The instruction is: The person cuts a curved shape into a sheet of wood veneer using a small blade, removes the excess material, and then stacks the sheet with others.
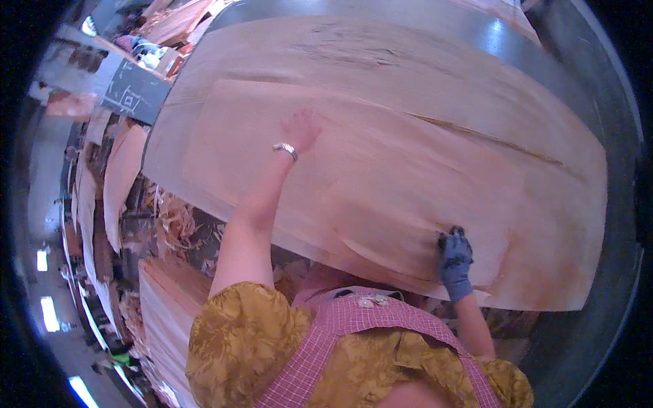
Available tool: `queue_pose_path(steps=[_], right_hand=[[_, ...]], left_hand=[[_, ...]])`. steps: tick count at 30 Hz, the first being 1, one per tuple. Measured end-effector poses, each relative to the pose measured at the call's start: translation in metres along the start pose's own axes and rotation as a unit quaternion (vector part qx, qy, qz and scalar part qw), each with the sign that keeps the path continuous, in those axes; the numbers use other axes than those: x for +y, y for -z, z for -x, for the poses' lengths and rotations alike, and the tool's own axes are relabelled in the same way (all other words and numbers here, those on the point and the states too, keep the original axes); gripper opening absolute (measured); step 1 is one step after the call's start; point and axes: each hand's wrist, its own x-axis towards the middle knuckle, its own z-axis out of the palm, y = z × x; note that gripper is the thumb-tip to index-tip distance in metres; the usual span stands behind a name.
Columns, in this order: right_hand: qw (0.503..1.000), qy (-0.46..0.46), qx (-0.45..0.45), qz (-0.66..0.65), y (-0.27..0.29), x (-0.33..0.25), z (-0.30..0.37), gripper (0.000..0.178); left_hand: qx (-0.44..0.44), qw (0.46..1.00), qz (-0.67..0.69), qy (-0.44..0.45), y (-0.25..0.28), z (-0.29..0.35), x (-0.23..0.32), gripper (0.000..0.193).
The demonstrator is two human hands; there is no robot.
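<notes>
A wide, thin sheet of wood veneer covers most of the table, with a long dark split and rough knot marks toward its far side. On top lies a smaller veneer sheet, bulging up in a ripple near my body. My left hand, bare with a metal band at the wrist, rests flat on the smaller sheet, fingers spread. My right hand, in a dark blue-grey glove, is at the near right part of that sheet. Its fingers are curled; what they hold, if anything, is hidden.
Smooth grey tabletop shows beyond the veneer. Torn veneer scraps lie in a heap to the left, near a stack of sheets. More wood pieces and clutter sit at the far left.
</notes>
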Motion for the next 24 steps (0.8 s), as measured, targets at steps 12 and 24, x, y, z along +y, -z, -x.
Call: queue_pose_path(steps=[12,24], right_hand=[[0.979,-0.162,-0.113,0.050,0.025,-0.018,-0.018,0.032],[0.970,-0.213,-0.118,0.022,0.024,-0.019,-0.034,0.032]], left_hand=[[-0.204,0.938,-0.016,-0.280,0.062,-0.173,-0.091,0.069],[-0.264,0.878,0.249,-0.313,0.128,-0.192,-0.127,0.042]])
